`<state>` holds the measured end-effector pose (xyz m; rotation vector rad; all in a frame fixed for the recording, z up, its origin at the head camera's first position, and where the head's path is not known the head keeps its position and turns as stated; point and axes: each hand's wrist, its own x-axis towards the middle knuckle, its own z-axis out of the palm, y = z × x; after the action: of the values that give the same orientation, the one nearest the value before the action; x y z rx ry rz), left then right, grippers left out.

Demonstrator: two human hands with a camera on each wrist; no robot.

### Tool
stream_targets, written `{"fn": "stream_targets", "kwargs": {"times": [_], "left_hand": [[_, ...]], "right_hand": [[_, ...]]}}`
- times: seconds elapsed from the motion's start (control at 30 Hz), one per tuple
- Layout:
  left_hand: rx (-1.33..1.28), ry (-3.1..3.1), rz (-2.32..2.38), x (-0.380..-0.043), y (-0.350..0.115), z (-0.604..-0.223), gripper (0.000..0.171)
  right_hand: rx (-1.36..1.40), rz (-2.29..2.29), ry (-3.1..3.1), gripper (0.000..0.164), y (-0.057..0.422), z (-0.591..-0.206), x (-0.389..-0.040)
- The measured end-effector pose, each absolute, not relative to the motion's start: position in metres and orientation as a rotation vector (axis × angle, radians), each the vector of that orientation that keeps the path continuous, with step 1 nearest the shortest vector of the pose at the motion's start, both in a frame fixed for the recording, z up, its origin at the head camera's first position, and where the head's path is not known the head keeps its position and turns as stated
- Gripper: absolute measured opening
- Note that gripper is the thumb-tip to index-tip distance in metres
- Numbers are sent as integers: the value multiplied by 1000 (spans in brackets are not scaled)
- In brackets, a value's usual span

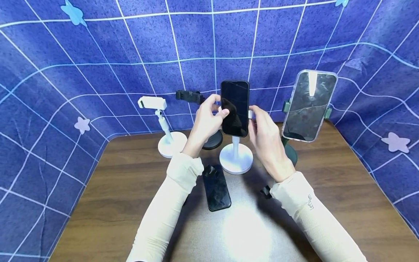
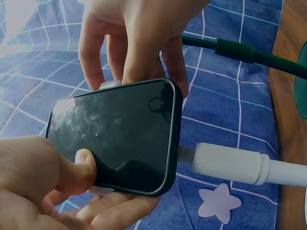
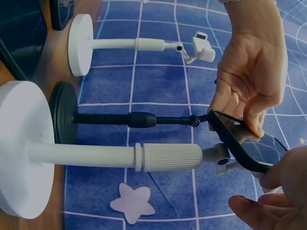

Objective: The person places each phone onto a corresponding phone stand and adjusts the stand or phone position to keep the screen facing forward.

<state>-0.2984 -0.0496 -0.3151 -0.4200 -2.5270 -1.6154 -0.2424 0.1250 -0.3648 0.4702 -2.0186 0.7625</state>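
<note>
Black and glossy, a slim rectangular phone in a dark, round-cornered case [image 1: 237, 112] was upright between the two hands, its screen toward the person, against the head of a white plastic stand with a ribbed collar and round base [image 1: 236, 160]. Its unlit glass carried cloudy smudges and soft reflections, plainest from the left wrist's side.

The left hand [image 1: 209, 118] gripped the phone at one long edge, thumb pressed on the glass and other fingers behind and below. At the opposite long edge, the right hand [image 1: 266, 140] pinched a small white clamp end [image 1: 251, 114] between thumb and fingers.

Nearer the person than both hands, a second black phone [image 1: 217, 191] lay flat on the brown wood-grain table [image 1: 124, 182]. Left of the left hand stood another white round-based stand [image 1: 172, 145]; just behind that hand, a black round-based stand [image 1: 212, 142] was partly hidden. To the right hand's right, a large clear-edged phone [image 1: 309, 105] sat tilted in a dark green stand [image 1: 290, 153].
</note>
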Motion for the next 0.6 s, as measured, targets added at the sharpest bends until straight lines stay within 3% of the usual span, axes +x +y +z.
{"fn": "stream_targets", "kwargs": {"times": [0.6], "left_hand": [[-429,-2564,-1515,-289,-41,-322,32]], "right_hand": [[264,1298,-2112,45,121,-374,-244]]}}
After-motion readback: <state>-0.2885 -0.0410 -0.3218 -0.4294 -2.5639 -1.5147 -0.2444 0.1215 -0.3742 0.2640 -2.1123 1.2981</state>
